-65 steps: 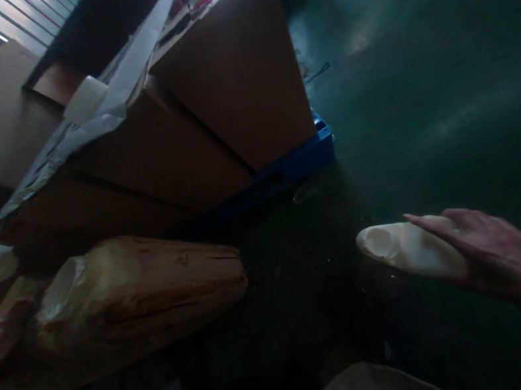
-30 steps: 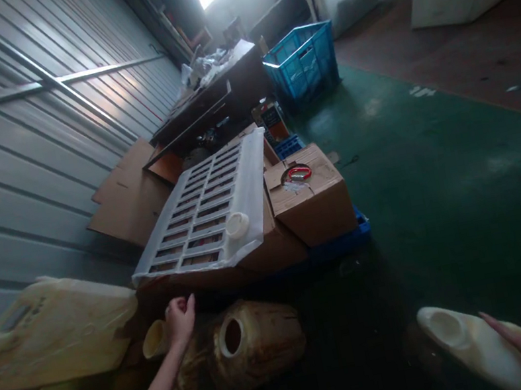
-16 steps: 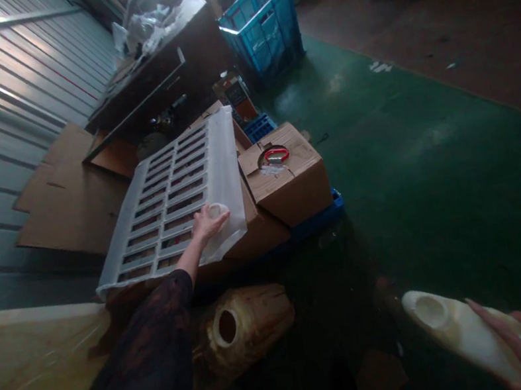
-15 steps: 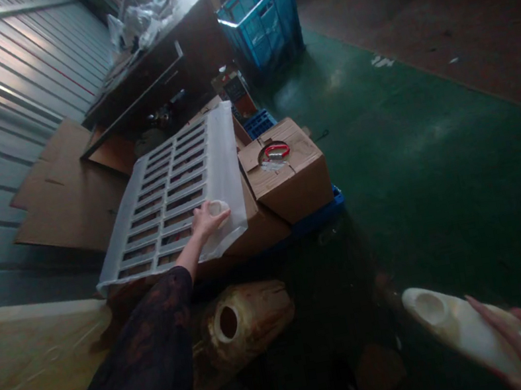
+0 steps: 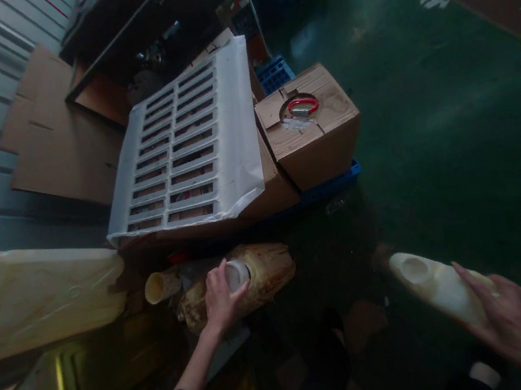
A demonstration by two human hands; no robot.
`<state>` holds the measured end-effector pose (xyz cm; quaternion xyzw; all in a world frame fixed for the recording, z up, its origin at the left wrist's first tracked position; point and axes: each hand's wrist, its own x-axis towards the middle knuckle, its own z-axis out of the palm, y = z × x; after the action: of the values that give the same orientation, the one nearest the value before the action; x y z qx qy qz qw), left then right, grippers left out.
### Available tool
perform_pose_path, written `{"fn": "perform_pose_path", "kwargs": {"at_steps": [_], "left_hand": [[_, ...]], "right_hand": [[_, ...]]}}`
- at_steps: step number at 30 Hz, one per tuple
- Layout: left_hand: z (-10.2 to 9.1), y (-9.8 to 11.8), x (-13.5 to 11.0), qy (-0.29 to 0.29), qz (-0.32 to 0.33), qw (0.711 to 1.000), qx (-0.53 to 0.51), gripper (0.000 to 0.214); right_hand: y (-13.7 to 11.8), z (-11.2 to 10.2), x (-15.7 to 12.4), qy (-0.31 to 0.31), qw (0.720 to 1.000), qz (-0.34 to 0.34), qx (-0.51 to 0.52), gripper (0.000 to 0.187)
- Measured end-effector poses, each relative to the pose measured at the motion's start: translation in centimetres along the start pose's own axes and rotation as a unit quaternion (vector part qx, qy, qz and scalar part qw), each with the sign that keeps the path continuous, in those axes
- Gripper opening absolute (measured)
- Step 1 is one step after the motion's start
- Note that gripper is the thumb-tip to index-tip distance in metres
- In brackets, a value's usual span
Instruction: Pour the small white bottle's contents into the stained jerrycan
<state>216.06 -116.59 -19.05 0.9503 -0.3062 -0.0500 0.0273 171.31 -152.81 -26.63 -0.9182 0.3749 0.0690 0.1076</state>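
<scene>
My left hand is closed around a white cap, holding it against the mouth of a stained brown jug lying on its side on the floor. A yellowish funnel-like tube lies just left of that jug. My right hand grips a pale cream jug at the lower right, its open mouth pointing up and left.
A white slatted plastic panel rests on cardboard boxes set on a blue pallet. A large yellowish canister lies at the left. Flat cardboard leans on the corrugated wall. Green floor spreads to the right.
My left hand took the white cap off the slatted panel and brought it down to the brown jug's mouth. The view tilted downward. My right hand still holds the cream jug.
</scene>
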Motion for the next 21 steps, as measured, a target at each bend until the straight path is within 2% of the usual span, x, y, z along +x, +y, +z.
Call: {"fn": "perform_pose_path", "kwargs": {"at_steps": [3, 8, 17, 21], "left_hand": [[2.1, 0.5, 0.0, -0.01, 0.019, 0.998, 0.063, 0.078], [3.4, -0.8, 0.4, -0.018, 0.076, 0.984, 0.16, 0.075], [3.4, -1.4, 2.7, -0.083, 0.19, 0.95, 0.235, 0.081], [3.8, -2.8, 3.3, -0.097, 0.226, 0.946, 0.213, 0.073]], "right_hand": [[-1.2, -0.7, 0.8, 0.021, 0.999, -0.027, -0.011, 0.068], [-2.9, -1.8, 1.0, 0.02, 0.999, -0.04, -0.019, 0.078], [-4.2, -3.5, -0.3, 0.013, 1.0, -0.015, -0.011, 0.08], [-4.4, -5.0, -1.4, -0.001, 1.0, -0.003, -0.013, 0.08]]}}
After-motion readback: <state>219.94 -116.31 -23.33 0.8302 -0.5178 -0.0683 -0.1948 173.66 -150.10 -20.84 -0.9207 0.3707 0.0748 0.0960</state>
